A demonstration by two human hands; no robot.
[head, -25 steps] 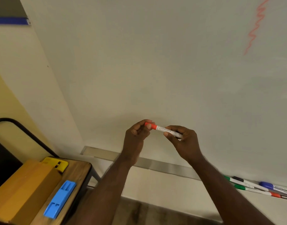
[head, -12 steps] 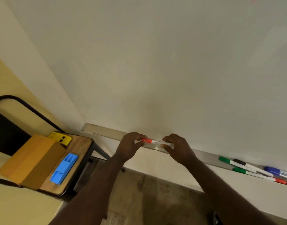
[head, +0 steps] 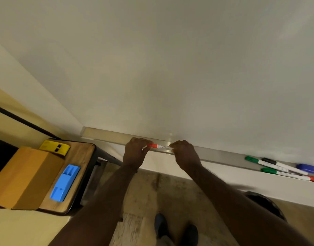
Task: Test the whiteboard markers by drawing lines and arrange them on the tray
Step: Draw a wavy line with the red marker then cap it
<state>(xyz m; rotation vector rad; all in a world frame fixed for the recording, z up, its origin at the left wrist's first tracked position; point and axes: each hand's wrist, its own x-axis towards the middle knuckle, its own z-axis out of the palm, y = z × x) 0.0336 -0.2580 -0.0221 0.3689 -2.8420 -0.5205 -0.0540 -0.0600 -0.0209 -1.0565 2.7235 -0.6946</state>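
Both hands hold one red-capped white marker (head: 160,146) level, right at the metal marker tray (head: 214,153) under the whiteboard (head: 170,68). My left hand (head: 135,153) pinches the red cap end. My right hand (head: 185,154) grips the other end of the barrel. Whether the marker touches the tray I cannot tell. Further right on the tray lie two green-capped markers (head: 269,171), a black-capped one (head: 277,163) and a blue one (head: 308,168).
A small wooden table (head: 78,157) stands at the left with an orange box (head: 26,176), a yellow plastic piece (head: 55,147) and a blue plastic piece (head: 65,182). A dark round bin (head: 266,205) sits under the tray at right. My shoes (head: 175,229) are on the floor below.
Both hands have lowered the red marker from in front of the board down to the tray. The view has tilted down, so the red squiggle on the board is out of sight.
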